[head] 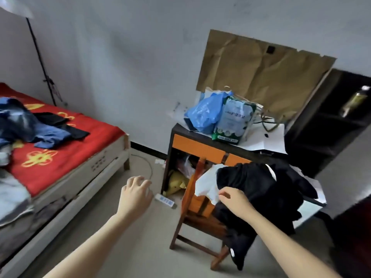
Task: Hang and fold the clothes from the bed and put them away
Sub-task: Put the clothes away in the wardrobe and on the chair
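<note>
Hovering the left grip (136,193) spread at six o'clock, resting the curled right grip (232,199), pinch impossible to tell, on the black garment (257,187) draping the chair (200,219) at four o'clock; probably handling soft, floppy, needing gathering by the shoulders.

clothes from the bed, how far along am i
Done: nothing visibly folded or hung; black garment and white garment bunched on the chair. In hand: right hand at the white garment, grip unclear; left hand free. Left: blue and black clothes on the bed.
</note>
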`<state>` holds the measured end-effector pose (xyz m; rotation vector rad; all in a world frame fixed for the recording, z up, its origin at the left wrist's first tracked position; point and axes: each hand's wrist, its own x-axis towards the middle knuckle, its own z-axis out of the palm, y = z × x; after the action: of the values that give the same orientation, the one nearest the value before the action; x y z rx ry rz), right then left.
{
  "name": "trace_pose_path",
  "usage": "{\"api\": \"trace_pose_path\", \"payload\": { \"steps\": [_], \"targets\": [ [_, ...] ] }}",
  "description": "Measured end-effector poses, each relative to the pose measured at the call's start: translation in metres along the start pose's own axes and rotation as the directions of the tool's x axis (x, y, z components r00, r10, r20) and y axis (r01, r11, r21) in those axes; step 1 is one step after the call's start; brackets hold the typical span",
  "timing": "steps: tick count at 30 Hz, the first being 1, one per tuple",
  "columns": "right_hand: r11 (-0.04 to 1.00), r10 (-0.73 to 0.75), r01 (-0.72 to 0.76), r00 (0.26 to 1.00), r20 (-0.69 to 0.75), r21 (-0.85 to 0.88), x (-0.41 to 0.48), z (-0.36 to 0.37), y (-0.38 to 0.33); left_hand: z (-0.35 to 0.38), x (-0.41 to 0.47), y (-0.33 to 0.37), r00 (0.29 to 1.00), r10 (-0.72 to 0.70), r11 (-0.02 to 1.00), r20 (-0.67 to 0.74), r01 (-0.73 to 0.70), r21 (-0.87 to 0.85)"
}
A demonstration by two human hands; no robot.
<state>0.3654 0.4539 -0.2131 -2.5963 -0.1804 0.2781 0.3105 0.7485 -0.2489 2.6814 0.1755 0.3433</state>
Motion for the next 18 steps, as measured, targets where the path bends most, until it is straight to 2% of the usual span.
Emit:
{"api": "trace_pose_path", "payload": {
  "steps": [3, 7, 9, 10, 12, 14, 15, 18],
  "targets": [
    [0.999, 0.043, -0.045, 0.988, -0.151, -0.009, -0.009, -0.025, 0.043, 0.023, 0.01, 0.043, 0.996, 0.079, 0.997, 0.048, -0.08, 0.009],
    [0.993, -0.011, -0.033, 0.934, -0.357, -0.116, 0.01, -0.071, 0.078, 0.045, 0.028, 0.089, 0.982, 0.174, 0.98, 0.078, -0.181, 0.086],
    [0.97, -0.069, -0.04, 0.898, -0.434, -0.239, 0.028, -0.098, 0.093, 0.056, 0.045, 0.112, 0.972, 0.214, 0.967, 0.094, -0.225, 0.123],
    [0.94, -0.107, -0.047, 0.9, -0.422, -0.338, 0.037, -0.107, 0.101, 0.061, 0.052, 0.123, 0.971, 0.22, 0.966, 0.091, -0.23, 0.121],
    [0.875, -0.126, -0.032, 0.948, -0.291, -0.484, 0.055, -0.117, 0.12, 0.077, 0.071, 0.151, 0.964, 0.25, 0.959, 0.089, -0.26, 0.117],
    [0.882, -0.089, 0.003, 0.983, -0.159, -0.472, 0.065, -0.108, 0.138, 0.095, 0.087, 0.177, 0.953, 0.281, 0.952, 0.118, -0.292, 0.09],
    [0.894, -0.103, 0.023, 0.982, -0.155, -0.447, 0.067, -0.1, 0.145, 0.104, 0.091, 0.186, 0.95, 0.28, 0.954, 0.139, -0.292, 0.07],
    [0.938, -0.195, 0.091, 0.936, -0.294, -0.334, 0.071, -0.087, 0.159, 0.133, 0.1, 0.207, 0.94, 0.277, 0.952, 0.199, -0.296, 0.077]
  ]
}}
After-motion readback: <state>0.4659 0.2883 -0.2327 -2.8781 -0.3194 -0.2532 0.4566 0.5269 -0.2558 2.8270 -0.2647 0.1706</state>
